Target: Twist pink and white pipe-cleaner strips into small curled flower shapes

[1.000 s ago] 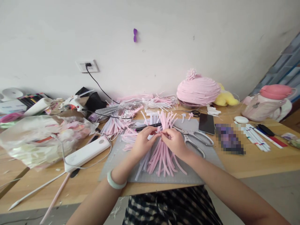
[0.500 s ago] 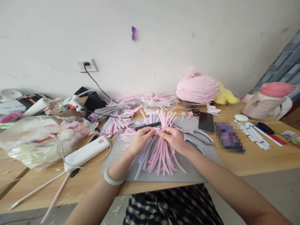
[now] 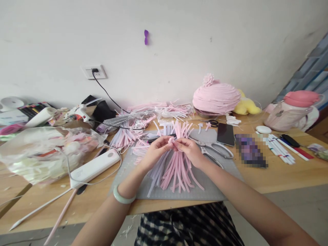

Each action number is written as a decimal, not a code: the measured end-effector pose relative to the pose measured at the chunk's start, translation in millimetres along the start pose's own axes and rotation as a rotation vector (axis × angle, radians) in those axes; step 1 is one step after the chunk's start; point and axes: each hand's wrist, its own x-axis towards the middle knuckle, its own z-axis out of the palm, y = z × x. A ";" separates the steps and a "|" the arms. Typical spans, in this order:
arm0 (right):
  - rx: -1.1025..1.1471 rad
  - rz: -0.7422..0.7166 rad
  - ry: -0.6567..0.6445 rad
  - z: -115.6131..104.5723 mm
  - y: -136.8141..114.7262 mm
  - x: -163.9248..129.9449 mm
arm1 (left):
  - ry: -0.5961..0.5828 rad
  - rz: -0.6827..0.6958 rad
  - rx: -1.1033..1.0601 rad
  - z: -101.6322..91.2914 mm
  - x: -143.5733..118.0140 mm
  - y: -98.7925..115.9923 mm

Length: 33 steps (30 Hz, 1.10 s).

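Forearms come in from the near edge of the pale wooden desk (image 3: 282,177), the left one with a pale green bangle (image 3: 124,197) at the wrist, and both slope up to meet over the grey cutting mat (image 3: 225,172). Left hand (image 3: 153,153) and right hand (image 3: 191,152) face each other with wrists low and fingers curled inward, fingertips almost touching. Each grip is narrow, a thumb-and-forefinger pinch, and between them sits a small pink curled piece of fuzzy stem (image 3: 171,139), held just above the mat.

That piece looks very light and soft on the outside, and judging by the way it keeps its curl it probably has a bendable core that stays where it is bent. It should not slip, since the pile gives the fingers purchase, but a hard squeeze would likely flatten the coil. Holding it at the two ends of the curl, as both pinches do, seems the best place.

Directly beneath the grip, a fan of loose pink and white fuzzy stems (image 3: 176,171) spreads over the mat, reaching both nearer and farther. Just right of the grip lie large steel scissors (image 3: 214,150), and beyond them a black phone (image 3: 225,134). Well to the left of the grip rests a white oblong power bank (image 3: 94,167) with its cable. Farther off behind the grip, near the wall, stands a domed pink coil of stems (image 3: 216,97).
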 end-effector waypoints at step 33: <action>-0.622 -0.230 -0.006 -7.1 6.5 1.8 | -0.065 -0.103 -0.025 -3.2 -1.6 7.9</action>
